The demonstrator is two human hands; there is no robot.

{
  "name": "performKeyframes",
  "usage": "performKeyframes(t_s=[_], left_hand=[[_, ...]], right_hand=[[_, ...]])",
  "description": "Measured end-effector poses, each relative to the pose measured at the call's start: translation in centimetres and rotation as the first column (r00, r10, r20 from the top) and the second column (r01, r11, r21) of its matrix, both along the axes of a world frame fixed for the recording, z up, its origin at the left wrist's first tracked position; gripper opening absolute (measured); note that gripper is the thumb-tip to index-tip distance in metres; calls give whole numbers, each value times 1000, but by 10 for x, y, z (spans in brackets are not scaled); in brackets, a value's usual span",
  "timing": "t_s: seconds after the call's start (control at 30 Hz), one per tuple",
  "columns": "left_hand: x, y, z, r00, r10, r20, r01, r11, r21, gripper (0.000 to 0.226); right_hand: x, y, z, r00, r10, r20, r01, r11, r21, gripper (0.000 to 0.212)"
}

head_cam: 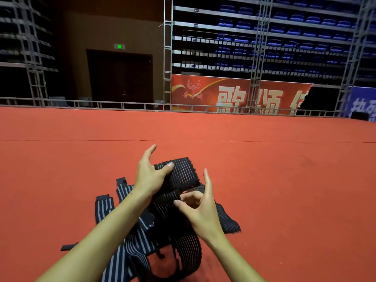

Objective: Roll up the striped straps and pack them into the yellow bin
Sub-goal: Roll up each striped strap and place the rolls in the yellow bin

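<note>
On red carpet (61, 169), both hands' grips, left (150, 176) and right (200, 208), around half-hidden striped strap (183, 174).

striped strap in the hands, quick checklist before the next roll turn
1. Left hand on the strap: ok, thumb presses its top.
2. Right hand on the strap: ok, fingers pinch the lower fold.
3. Roll tight: cannot tell, the folds look loose.
4. Tail free of the pile of straps: not ok, it runs down into the heap.
5. Yellow bin within reach: cannot tell, none in view.
6. Red carpet beside the work: ok, bare.
</note>
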State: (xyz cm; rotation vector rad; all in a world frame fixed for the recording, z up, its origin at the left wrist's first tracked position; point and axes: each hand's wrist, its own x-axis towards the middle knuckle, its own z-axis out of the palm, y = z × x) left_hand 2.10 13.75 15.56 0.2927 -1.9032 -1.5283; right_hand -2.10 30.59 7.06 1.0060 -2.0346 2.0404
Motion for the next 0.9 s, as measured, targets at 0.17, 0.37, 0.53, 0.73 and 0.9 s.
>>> performKeyframes(t_s=[0.17,0.37,0.53,0.73,0.9], left_hand=[[-21,-33,-18,999,-42,29,36,979,203,90],[-10,-38,15,999,-19,-39,24,992,125,80],[-6,-28,13,992,-127,-28,126,992,-20,76],[9,-22,16,988,-129,-81,113,978,-174,77],[6,-31,11,990,-48,-131,26,986,-166,73]], right_hand=[[-3,4,-7,999,35,-27,-34,999,36,118],[-12,14,-26,997,51,-65,-38,981,191,110],[-8,-13,-7,991,-37,-132,52,992,114,107],[-8,-33,0,997,-36,-67,38,999,36,106],[-5,-27,-5,997,13,-75,-12,1000,7,107]])
